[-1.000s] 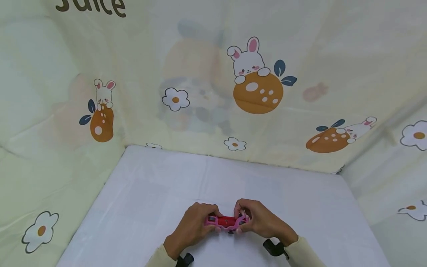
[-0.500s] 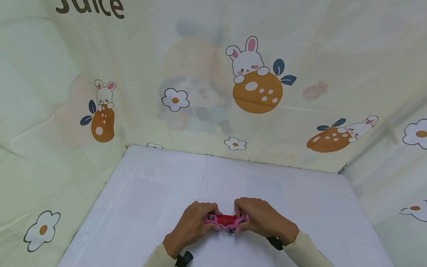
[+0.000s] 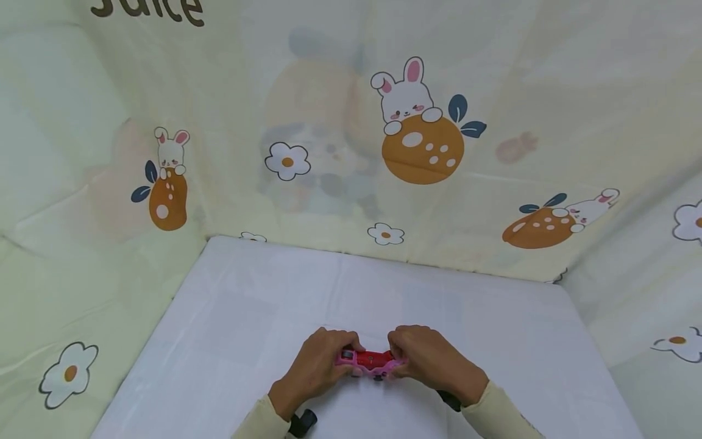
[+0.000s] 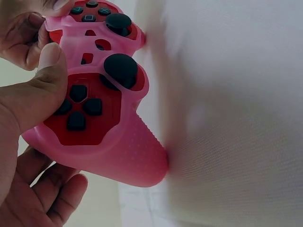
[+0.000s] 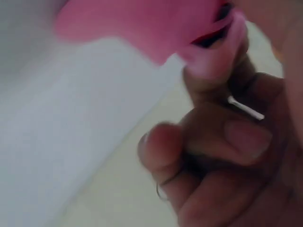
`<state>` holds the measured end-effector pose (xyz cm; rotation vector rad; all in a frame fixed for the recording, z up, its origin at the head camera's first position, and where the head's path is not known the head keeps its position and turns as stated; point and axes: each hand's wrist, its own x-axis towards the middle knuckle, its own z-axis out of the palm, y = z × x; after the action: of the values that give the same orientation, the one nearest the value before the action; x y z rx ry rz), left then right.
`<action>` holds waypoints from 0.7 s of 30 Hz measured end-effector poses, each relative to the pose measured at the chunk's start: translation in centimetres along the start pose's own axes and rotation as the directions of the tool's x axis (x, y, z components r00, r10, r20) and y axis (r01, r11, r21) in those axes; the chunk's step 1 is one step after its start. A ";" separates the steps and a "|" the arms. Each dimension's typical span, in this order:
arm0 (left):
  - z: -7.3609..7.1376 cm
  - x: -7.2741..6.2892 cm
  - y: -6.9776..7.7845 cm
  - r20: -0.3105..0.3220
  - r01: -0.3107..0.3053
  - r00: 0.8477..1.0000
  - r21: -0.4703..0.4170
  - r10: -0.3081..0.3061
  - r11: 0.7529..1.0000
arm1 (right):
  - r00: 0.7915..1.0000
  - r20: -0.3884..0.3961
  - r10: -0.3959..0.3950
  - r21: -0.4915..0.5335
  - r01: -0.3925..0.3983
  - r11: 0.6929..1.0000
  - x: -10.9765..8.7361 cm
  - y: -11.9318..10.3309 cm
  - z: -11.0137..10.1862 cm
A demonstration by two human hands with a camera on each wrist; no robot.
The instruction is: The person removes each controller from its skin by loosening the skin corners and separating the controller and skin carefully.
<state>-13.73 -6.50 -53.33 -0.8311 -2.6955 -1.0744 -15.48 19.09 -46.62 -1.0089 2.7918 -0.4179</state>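
Note:
A red game controller (image 3: 370, 358) in a pink silicone cover (image 4: 135, 151) is between my hands, low in the head view. My left hand (image 3: 318, 364) grips one end, its thumb on the face beside the direction buttons (image 4: 78, 108). The controller's handles rest close against the white cloth, and its two black thumbsticks (image 4: 120, 70) poke through the cover. At the other end, my right hand (image 3: 430, 360) pinches the cover with curled fingers. In the right wrist view a flap of cover (image 5: 208, 64) is pulled away, baring a dark gap; that view is blurred.
A white cloth (image 3: 307, 286) covers the table. Cream curtains (image 3: 329, 201) printed with rabbits, fruit and flowers stand at the back and both sides. A black wrist camera (image 3: 303, 422) sits under the left wrist.
My right hand has turned over the controller's right end, its wrist camera swinging mostly behind the arm. The cover's raised loop there has gone under the fingers. The left hand keeps its grip.

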 end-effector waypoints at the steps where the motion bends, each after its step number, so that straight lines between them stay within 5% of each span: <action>1: 0.0 0.0 0.0 -0.006 -0.008 1.000 0.003 0.008 1.000 | 1.000 0.009 -0.001 0.012 0.001 1.000 0.1 0.0 0.0; 6: 0.0 0.2 -0.1 -0.016 -0.015 1.000 0.023 0.016 1.000 | 0.999 0.035 -0.010 0.038 0.009 0.999 0.4 0.3 0.0; 12: 0.0 0.1 0.0 -0.006 0.002 1.000 0.014 -0.002 1.000 | 0.998 -0.028 -0.061 0.051 0.063 0.997 -0.4 0.7 1.0; 21: 0.1 0.0 -0.1 0.007 0.021 1.000 -0.021 -0.021 1.000 | 0.995 -0.103 -0.008 0.081 0.016 0.997 -1.0 0.3 1.2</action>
<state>-13.80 -6.51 -53.42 -0.8133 -2.7087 -1.1087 -14.60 19.67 -47.84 -1.0142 2.8330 -0.5973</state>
